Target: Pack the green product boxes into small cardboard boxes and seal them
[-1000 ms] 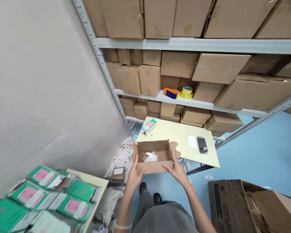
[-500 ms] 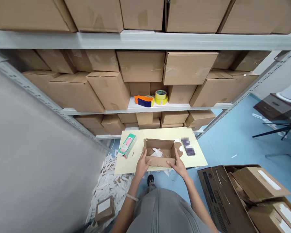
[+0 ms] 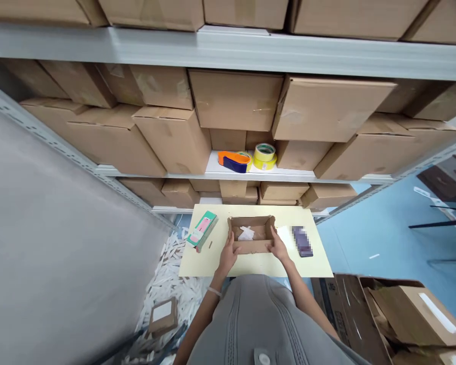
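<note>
An open cardboard box [image 3: 253, 247] is held between my two hands over the pale yellow tabletop [image 3: 213, 266]. My left hand [image 3: 228, 254] grips its left front corner, fingers up along the side. At the right front corner my right hand [image 3: 277, 246] grips it the same way. Inside the box lies a crumpled white piece [image 3: 246, 233], perhaps paper or plastic. A green and pink box [image 3: 202, 229] lies to the left. To the right are a white sheet [image 3: 286, 236] and a dark, pixelated flat object [image 3: 302, 241].
Shelves in front carry several cardboard boxes [image 3: 235, 99]. Yellow tape rolls [image 3: 265, 157] and an orange and blue tape dispenser [image 3: 234, 161] sit on the middle shelf. White paper strips [image 3: 175, 274] and a small carton [image 3: 162, 317] cover the floor left. A large carton [image 3: 345, 314] stands right.
The box's right flap, which stuck out sideways, no longer shows. Both hands still hold the box. The white sheet is now more visible, and the camera view has shifted closer to the shelves.
</note>
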Demonstrator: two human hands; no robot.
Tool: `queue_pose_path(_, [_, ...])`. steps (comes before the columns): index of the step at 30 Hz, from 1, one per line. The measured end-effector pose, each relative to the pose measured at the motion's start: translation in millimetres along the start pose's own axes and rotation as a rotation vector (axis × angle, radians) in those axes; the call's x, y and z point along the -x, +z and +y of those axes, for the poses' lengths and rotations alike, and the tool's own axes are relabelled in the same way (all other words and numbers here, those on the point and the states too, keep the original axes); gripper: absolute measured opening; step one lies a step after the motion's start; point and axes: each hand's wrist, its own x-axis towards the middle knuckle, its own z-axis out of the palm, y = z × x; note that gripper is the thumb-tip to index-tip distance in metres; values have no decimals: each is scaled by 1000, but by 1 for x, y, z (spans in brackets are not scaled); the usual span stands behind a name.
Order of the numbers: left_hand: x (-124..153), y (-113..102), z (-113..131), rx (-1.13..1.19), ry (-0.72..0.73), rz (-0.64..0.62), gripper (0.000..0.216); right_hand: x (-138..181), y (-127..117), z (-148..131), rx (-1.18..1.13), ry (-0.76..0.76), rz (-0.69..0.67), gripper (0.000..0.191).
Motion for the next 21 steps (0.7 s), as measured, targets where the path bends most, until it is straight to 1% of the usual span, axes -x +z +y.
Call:
queue_pose_path(1, [0, 1, -1, 17, 12, -18, 69, -4, -1, 2, 5, 4, -12, 85])
queue_pose_path(3, [1, -5, -5, 52, 62, -26, 64, -10, -4, 5, 20, 9, -18, 78])
queue_pose_path(4, [2, -12, -9, 61, 88, 4, 58, -12, -7, 5, 32, 9, -7, 72])
queue_pose_path(5, [3, -20, -14, 61, 100, 65, 51, -13, -10, 4, 44, 2, 19, 65])
queue_pose_path(6, [4, -29, -20, 48, 86, 153, 44, -14, -13, 2, 56, -12, 58, 59])
queue_pose_path(7, [4, -39, -28, 21, 41, 260, 39, -15, -17, -1, 65, -31, 112, 53])
queue_pose_path(8, [5, -49, -36, -19, -39, 371, 36, -15, -21, -5, 69, -56, 177, 49])
queue_pose_path(9, [5, -59, -45, -75, -154, 457, 35, -15, -25, -9, 70, -85, 243, 46])
queue_pose_path(10, [3, -69, -53, -140, -274, 500, 40, -15, -29, -14, 65, -115, 308, 44])
queue_pose_path(12, [-3, -85, -68, -265, -440, 503, 64, -14, -36, -24, 44, -172, 409, 40])
queue_pose_path(14, [-14, -96, -80, -340, -522, 430, 87, -13, -39, -33, 18, -214, 453, 38])
queue_pose_path(15, [-20, -99, -85, -362, -550, 378, 93, -12, -40, -37, 8, -226, 457, 37])
queue_pose_path(16, [-27, -100, -90, -373, -575, 327, 95, -11, -41, -40, -2, -234, 454, 36])
queue_pose_path(18, [-37, -98, -99, -375, -610, 245, 90, -9, -40, -45, -15, -242, 437, 35])
queue_pose_path(19, [-41, -96, -103, -366, -607, 237, 84, -7, -40, -46, -19, -243, 428, 35])
queue_pose_path(21, [-43, -91, -111, -358, -572, 259, 73, -2, -40, -47, -20, -239, 412, 34])
